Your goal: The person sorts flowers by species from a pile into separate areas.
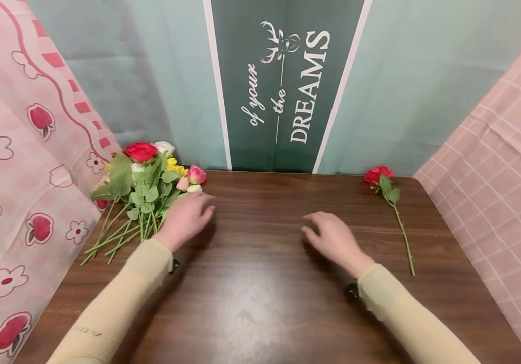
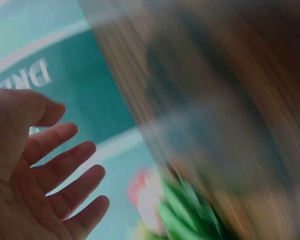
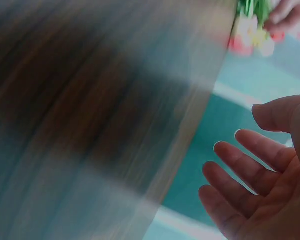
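Note:
My left hand (image 1: 186,216) hovers at the right side of a pile of artificial flowers (image 1: 144,187), overlapping some stems in the head view. In the left wrist view the fingers (image 2: 72,175) are spread and relaxed, with nothing between them. The pile mixes a red rose (image 1: 140,151), white blooms, yellow flowers (image 1: 176,167) and a pink tulip-like bud (image 1: 197,175), with green stems pointing toward the front left. Over the middle right of the table is my right hand (image 1: 334,237), fingers loosely bent and holding nothing. A single red rose (image 1: 379,175) with a leafy stem lies to its right.
The dark wooden table (image 1: 251,242) ends at a green hanging cloth (image 1: 283,86) with white lettering. A pink patterned cloth (image 1: 37,177) borders the left, and a pink checked cloth (image 1: 501,151) the right.

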The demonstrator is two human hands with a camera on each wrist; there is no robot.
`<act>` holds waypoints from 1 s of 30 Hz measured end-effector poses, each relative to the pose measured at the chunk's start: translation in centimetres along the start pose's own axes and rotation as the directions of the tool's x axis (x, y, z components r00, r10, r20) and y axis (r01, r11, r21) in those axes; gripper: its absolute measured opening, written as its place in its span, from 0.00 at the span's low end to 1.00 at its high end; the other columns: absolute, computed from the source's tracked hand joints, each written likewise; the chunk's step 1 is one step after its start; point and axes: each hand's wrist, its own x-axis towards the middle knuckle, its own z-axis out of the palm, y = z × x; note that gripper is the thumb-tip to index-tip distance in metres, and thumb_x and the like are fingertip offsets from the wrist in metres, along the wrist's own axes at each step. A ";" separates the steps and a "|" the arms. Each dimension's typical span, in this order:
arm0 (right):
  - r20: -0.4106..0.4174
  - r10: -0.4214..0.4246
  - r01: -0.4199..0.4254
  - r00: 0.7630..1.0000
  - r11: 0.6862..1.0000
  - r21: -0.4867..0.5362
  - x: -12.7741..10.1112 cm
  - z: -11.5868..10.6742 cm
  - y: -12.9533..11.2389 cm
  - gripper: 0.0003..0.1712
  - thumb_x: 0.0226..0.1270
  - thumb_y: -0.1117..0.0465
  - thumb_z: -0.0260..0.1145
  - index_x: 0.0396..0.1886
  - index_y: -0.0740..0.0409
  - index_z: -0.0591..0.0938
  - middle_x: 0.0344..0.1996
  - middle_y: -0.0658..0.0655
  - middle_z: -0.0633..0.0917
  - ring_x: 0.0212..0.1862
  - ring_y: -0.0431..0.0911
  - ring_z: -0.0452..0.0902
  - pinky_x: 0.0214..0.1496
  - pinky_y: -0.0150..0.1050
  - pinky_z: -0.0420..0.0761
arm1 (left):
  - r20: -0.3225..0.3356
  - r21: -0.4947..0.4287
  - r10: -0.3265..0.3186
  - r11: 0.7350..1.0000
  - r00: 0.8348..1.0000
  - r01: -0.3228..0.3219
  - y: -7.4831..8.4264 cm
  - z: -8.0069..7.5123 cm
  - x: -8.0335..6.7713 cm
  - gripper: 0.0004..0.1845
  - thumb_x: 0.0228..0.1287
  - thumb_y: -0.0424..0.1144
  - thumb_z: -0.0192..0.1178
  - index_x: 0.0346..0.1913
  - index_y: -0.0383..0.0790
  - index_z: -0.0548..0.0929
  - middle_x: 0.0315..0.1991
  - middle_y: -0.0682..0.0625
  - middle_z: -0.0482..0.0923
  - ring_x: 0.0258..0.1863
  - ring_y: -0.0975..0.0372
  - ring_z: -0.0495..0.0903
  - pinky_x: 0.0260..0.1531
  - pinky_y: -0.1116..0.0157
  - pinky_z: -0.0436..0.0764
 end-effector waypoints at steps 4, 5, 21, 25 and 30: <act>0.041 -0.128 0.129 0.991 0.992 -0.003 1.7 2.6 -4.5 0.17 0.73 0.54 0.66 0.55 0.57 0.86 0.51 0.56 0.86 0.57 0.53 0.80 0.63 0.53 0.76 | -0.085 -0.006 -0.161 0.987 0.983 0.161 -4.8 -2.5 -1.6 0.16 0.72 0.40 0.58 0.57 0.37 0.84 0.52 0.38 0.83 0.47 0.42 0.82 0.41 0.42 0.81; 0.048 -0.162 0.163 0.986 0.987 -0.006 2.0 3.1 -5.7 0.17 0.73 0.55 0.67 0.55 0.57 0.86 0.51 0.56 0.87 0.57 0.53 0.80 0.63 0.52 0.76 | -0.103 -0.012 -0.201 0.980 0.974 0.201 -5.9 -3.1 -1.9 0.16 0.72 0.39 0.57 0.56 0.36 0.84 0.51 0.37 0.83 0.47 0.41 0.81 0.39 0.41 0.81; 0.173 -0.421 0.435 0.890 0.899 -0.052 3.4 7.5 -16.5 0.16 0.77 0.50 0.62 0.55 0.49 0.86 0.51 0.49 0.85 0.58 0.47 0.78 0.62 0.46 0.77 | 0.327 -0.276 -0.490 0.768 0.808 0.577 -14.5 -7.3 -2.7 0.19 0.73 0.47 0.52 0.41 0.31 0.78 0.28 0.45 0.78 0.28 0.57 0.77 0.31 0.61 0.76; 0.186 -0.406 0.422 0.895 0.905 -0.055 3.2 7.8 -16.3 0.15 0.77 0.50 0.62 0.55 0.48 0.86 0.51 0.48 0.85 0.58 0.46 0.77 0.62 0.45 0.76 | 0.487 -0.420 -0.446 0.634 0.751 0.650 -13.8 -7.4 -2.8 0.13 0.72 0.41 0.57 0.31 0.37 0.71 0.20 0.54 0.66 0.20 0.63 0.67 0.25 0.64 0.75; 0.178 -0.404 0.418 0.897 0.907 -0.052 3.2 7.9 -16.0 0.14 0.77 0.50 0.62 0.54 0.47 0.87 0.50 0.47 0.85 0.57 0.46 0.77 0.61 0.46 0.77 | 0.487 -0.383 -0.422 0.683 0.764 0.621 -13.3 -7.1 -2.6 0.25 0.71 0.48 0.63 0.19 0.47 0.64 0.13 0.58 0.56 0.13 0.64 0.57 0.19 0.63 0.67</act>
